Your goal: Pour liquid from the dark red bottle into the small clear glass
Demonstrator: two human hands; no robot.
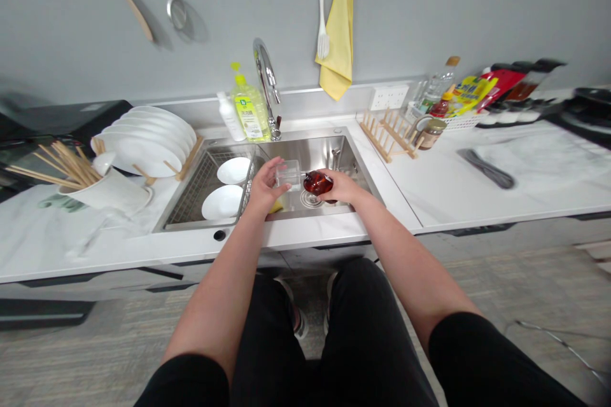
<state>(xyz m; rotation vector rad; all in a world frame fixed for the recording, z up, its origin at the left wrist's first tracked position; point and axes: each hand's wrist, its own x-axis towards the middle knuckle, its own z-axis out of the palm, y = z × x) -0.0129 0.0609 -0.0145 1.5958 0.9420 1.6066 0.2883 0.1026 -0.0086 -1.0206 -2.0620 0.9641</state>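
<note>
Over the right basin of the steel sink (351, 159), my left hand (265, 187) is closed on a clear, box-shaped container (288, 175). My right hand (337, 187) grips a dark red-brown, shiny, see-through piece (317, 183), which looks like glass or plastic; I cannot make out its exact kind. The two held things are side by side, close together above the drain (311, 199). Part of a yellow cloth or sponge (275, 206) shows beneath my left hand. Left of it, two white bowls (223, 202) sit in the wire drying basket (191, 187).
A chrome faucet (265, 70) rises behind the sink, beside a yellow-green soap bottle (251, 111). White plates (143, 137) stand in a rack at left, near a pot of chopsticks (107, 187). At right are a wooden rack (389, 132), a jar (432, 133) and a dark cloth strip (487, 168).
</note>
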